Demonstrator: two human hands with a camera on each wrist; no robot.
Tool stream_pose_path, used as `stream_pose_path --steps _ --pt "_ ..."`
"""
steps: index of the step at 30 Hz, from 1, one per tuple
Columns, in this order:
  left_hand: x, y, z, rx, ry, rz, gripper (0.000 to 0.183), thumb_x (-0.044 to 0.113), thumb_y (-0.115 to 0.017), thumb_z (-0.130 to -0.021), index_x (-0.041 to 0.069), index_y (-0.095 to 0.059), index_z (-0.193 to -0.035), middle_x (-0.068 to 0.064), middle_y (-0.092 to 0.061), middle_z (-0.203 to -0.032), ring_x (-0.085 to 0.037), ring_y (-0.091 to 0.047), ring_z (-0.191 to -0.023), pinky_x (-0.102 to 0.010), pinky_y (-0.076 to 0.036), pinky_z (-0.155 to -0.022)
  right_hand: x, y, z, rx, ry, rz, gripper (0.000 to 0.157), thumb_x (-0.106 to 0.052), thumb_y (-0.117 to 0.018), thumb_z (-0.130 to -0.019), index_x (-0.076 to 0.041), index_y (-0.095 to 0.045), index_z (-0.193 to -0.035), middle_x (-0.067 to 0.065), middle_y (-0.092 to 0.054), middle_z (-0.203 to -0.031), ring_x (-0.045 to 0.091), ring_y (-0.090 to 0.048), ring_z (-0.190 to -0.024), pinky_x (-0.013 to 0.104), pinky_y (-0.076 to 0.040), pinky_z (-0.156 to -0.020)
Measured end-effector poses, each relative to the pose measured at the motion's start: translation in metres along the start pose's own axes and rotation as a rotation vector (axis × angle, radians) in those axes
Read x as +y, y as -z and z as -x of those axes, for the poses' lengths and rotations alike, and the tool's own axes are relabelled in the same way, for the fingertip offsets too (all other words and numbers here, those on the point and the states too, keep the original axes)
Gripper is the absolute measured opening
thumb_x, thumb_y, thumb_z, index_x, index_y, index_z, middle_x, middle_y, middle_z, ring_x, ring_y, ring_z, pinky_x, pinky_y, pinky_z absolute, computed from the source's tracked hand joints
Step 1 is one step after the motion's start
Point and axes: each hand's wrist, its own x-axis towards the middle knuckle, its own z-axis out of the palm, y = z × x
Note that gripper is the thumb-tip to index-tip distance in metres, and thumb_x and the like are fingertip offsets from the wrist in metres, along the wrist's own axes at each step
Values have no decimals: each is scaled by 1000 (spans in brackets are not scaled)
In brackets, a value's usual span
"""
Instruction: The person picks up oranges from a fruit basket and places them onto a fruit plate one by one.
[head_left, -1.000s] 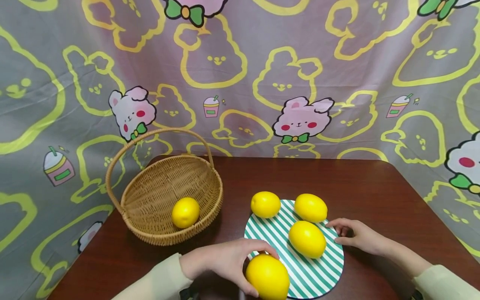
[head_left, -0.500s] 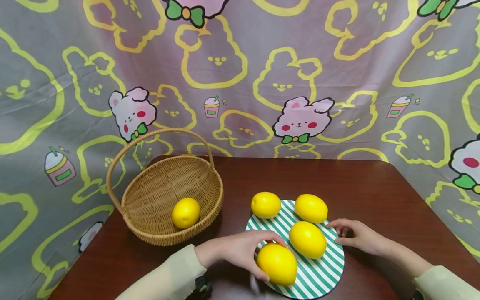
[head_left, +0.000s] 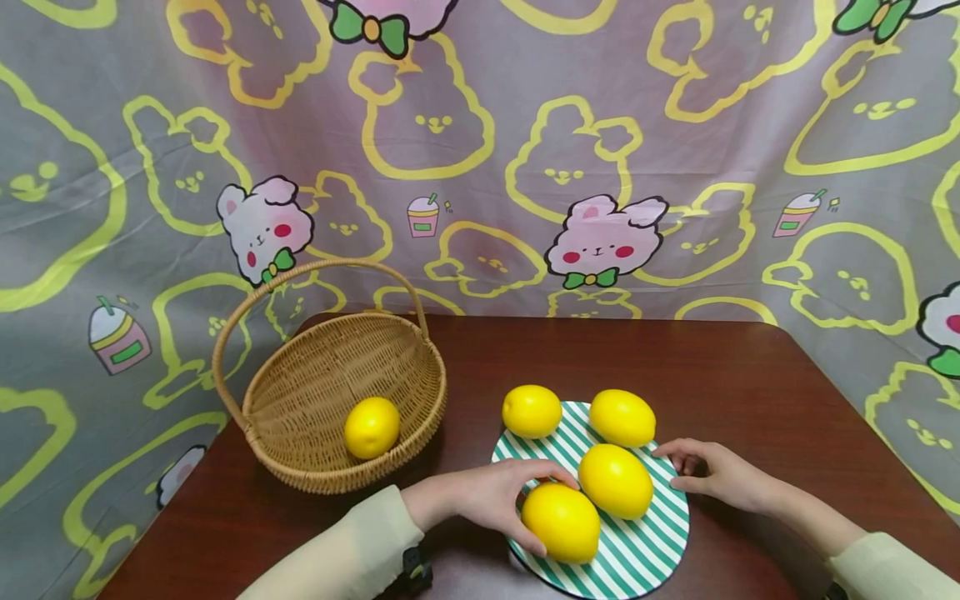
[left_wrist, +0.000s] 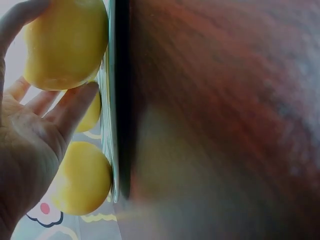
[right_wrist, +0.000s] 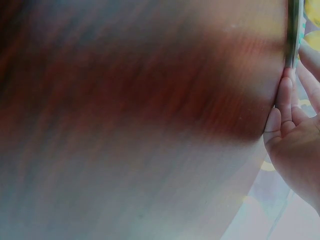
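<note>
In the head view my left hand (head_left: 498, 500) curls its thumb and fingers round a yellow lemon (head_left: 561, 523) at the near left of a round green-and-white striped mat (head_left: 637, 558). The left wrist view shows the lemon (left_wrist: 67, 42) between thumb and fingers, low against the mat. Another lemon (head_left: 616, 481) lies right beside it, and two more, a back-left lemon (head_left: 532, 411) and a back-right lemon (head_left: 622, 417), sit along the far rim. My right hand (head_left: 723, 475) touches the mat's right edge with thumb and forefinger, its other fingers loosely bent.
A wicker basket (head_left: 300, 383) with a tall handle stands tilted at the left of the dark wooden table (head_left: 720, 375). One lemon (head_left: 372, 427) lies inside it. A patterned cloth (head_left: 480, 192) hangs behind and at the sides.
My left hand has carried its lemon forward and right from the mat's near left edge, next to another lemon. The right hand has stayed at the mat's edge.
</note>
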Motion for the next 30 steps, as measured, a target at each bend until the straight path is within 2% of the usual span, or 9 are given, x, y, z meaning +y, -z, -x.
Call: stream_pose_path --steps 7,17,23,30 --pt "2 0 0 -7 12 32 69 22 -84 -78 19 -46 -136 13 -51 -130 0 -46 -116 -21 -43 -92 -1 0 0 -1 -4 0 38 -12 -69 -90 1 -58 -124 -1 -53 -90 10 -50 -76 24 -43 -63" --pt "11 6 6 34 10 -57 71 26 -84 -78 18 -47 -138 8 -52 -132 -2 -47 -118 -22 -44 -91 -1 1 0 0 4 5 38 -12 -69 -90 1 -58 -124 -2 -54 -90 10 -50 -75 24 -43 -63" --pt "24 23 24 65 0 -84 72 29 -81 -80 20 -44 -140 3 -49 -139 -13 -48 -125 -30 -45 -95 0 1 -1 4 21 9 37 -11 -69 -90 1 -58 -123 -3 -54 -89 10 -51 -75 24 -44 -62" --pt "39 44 52 145 -12 -93 72 31 -82 -79 23 -44 -140 9 -46 -139 -9 -45 -125 -36 -39 -103 1 1 0 3 33 3 37 -11 -69 -90 1 -58 -123 -3 -53 -89 10 -51 -75 24 -44 -62"
